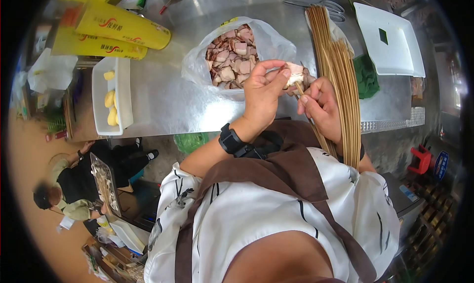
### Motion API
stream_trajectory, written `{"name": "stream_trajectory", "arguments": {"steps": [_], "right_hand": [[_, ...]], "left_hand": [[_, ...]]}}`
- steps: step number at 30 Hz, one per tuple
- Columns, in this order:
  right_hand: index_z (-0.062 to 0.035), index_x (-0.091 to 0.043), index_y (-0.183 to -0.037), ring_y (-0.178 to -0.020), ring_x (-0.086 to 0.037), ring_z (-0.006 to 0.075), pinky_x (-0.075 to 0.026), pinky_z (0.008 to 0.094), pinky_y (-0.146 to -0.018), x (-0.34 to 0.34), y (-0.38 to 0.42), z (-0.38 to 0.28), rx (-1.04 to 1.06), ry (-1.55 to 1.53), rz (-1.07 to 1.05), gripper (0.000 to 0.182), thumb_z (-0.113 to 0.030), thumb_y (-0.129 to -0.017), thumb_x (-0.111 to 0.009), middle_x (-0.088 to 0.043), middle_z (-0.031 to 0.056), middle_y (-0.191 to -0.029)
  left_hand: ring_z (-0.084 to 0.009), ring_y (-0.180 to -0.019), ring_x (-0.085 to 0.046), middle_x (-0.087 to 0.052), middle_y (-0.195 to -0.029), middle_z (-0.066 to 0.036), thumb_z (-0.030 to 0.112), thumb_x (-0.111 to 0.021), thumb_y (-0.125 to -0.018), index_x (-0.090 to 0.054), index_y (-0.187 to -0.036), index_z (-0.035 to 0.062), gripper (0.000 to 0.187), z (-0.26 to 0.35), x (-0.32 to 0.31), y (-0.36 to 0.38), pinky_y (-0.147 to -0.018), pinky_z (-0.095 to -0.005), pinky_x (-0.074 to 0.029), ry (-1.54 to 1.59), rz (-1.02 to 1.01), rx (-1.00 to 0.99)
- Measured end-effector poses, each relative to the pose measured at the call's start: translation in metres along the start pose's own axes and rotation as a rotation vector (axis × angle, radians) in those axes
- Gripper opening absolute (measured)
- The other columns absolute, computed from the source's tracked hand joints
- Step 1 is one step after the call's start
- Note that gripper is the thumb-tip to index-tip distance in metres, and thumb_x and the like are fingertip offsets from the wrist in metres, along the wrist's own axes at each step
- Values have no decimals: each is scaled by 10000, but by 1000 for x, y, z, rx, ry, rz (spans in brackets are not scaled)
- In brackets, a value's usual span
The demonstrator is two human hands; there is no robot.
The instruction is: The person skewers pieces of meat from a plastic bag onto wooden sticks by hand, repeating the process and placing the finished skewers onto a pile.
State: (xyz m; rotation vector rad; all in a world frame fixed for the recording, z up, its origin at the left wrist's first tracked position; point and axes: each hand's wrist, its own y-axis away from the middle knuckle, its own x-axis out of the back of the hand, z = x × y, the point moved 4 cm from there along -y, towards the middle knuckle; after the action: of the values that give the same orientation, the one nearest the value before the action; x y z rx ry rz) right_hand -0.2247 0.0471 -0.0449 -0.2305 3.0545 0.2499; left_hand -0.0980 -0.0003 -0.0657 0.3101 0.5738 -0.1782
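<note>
**Threading meat onto a skewer, mid-piece**

We're at the skewering step, by our read. Left hand (pixel 264 93) pinches a meat piece (pixel 295 75) between thumb and fingertips, grip pressed together on it. Right hand (pixel 321 107) is closed around a skewer (pixel 306 110), tip pointing up-left into the meat. Meat sits in the air between both hands, just above the counter (pixel 168 100) edge, right beside the open bag (pixel 237 53) of sliced meat.

Next move, as we judge it: push the piece down the stick while keeping the tip centred, fingertips clear of the point. Then a fresh slice from the bag, which is near the left hand.

Pose: left forearm comes up from lower left, wrist with a black watch (pixel 232 141), hand curled, fingers facing right. Right wrist bent, knuckles toward the camera, hand low beside the skewer bundle (pixel 340 70) that runs up across the counter.

Also on the counter: white tray (pixel 123 85) with yellow pieces, yellow rolls (pixel 118 28), white board (pixel 395 46), scissors (pixel 326 6). Another person (pixel 69 189) crouches lower left, well apart.
</note>
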Motion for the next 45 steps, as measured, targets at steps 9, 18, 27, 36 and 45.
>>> {"name": "stream_trajectory", "arguments": {"steps": [9,18,27,36,45], "right_hand": [[-61,-322,-845,-602,-455,56,-343,174,-503,3,-2,1,29,-26,20,147,-13,-870,-459,-519,47,-710],[-84,-335,-860,-587,-369,36,-312,170,-523,4,2,-4,81,262,57,169,-19,-840,-490,-431,-12,-699],[-86,-374,-816,-585,-294,6,-262,155,-497,3,6,-5,88,368,62,157,23,-797,-486,-344,-45,-707],[-88,-357,-850,-565,-314,-6,-262,147,-473,2,6,6,130,357,138,197,42,-785,-490,-366,-41,-713],[-68,-400,-826,-532,-317,18,-244,168,-460,-4,3,-19,196,551,218,214,-28,-754,-597,-382,-42,-613]], "left_hand": [[-137,-834,-583,-614,-940,-125,39,-539,-859,-477,-1033,4,188,-5,-4,5,-711,-265,-495,23,-61,31],[-105,-818,-565,-619,-938,-112,25,-546,-849,-483,-1034,15,195,-8,-1,6,-721,-223,-445,78,-100,83],[-112,-815,-582,-621,-933,-107,0,-560,-832,-487,-1024,11,206,-4,-1,8,-710,-218,-462,100,-115,109],[-112,-827,-581,-618,-921,-94,-11,-567,-825,-502,-996,12,185,-5,-4,13,-731,-237,-476,-2,-131,80],[-96,-758,-567,-609,-872,-61,24,-592,-815,-498,-975,33,186,-11,4,9,-677,-224,-460,-15,-107,174]]}}
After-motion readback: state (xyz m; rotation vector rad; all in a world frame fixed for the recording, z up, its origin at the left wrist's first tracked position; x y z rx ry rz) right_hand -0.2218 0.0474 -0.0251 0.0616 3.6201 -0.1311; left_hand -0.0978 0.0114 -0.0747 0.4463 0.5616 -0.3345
